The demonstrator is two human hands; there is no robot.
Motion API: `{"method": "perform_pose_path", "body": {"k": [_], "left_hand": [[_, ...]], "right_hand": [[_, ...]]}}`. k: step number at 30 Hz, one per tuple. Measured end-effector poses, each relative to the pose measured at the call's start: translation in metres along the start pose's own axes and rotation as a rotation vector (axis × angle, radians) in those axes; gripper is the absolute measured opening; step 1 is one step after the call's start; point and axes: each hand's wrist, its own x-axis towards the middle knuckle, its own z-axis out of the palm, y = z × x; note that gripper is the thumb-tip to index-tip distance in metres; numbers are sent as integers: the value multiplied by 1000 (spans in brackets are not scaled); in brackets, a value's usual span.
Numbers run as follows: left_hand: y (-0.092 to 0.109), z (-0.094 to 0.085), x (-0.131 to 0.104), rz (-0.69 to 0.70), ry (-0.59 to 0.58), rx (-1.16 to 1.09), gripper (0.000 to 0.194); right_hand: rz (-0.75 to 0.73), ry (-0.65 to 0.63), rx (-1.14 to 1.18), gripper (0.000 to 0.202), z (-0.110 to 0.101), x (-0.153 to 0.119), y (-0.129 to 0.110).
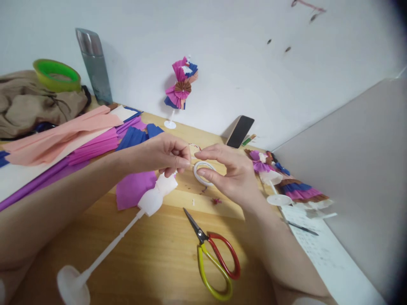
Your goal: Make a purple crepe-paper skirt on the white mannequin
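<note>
My left hand (170, 154) is closed in a pinch, thumb against fingertips, and whatever it grips is too small to make out. Facing it, my right hand (230, 171) is open, thumb and fingers curved apart. A roll of white tape (197, 177) shows between the two hands, partly covered by my right thumb; whether the thumb touches it I cannot tell. Below my left hand a small white dress-form stand (151, 202) lies tilted, its round base toward me. Scissors (202, 237) with one red and one yellow handle lie on the table, blades slightly apart.
Coloured crepe paper (92, 146) spreads at left, beside a bottle (95, 70) and wide tape roll (57, 76). A paper-dressed form (181, 87) stands by the wall; more dressed figures (292, 184) are at right. A phone (241, 131) leans behind. A pen (302, 228) lies on written paper (330, 254).
</note>
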Motion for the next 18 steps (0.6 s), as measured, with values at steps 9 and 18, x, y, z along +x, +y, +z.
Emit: {"method": "perform_pose_path", "body": {"k": [9, 18], "left_hand": [[-7, -8, 2, 36, -2, -14, 13], [-10, -11, 1, -25, -22, -1, 14]], "right_hand": [[-43, 51, -58, 4, 19, 4, -4], [-154, 47, -88, 15, 24, 8, -7]]}}
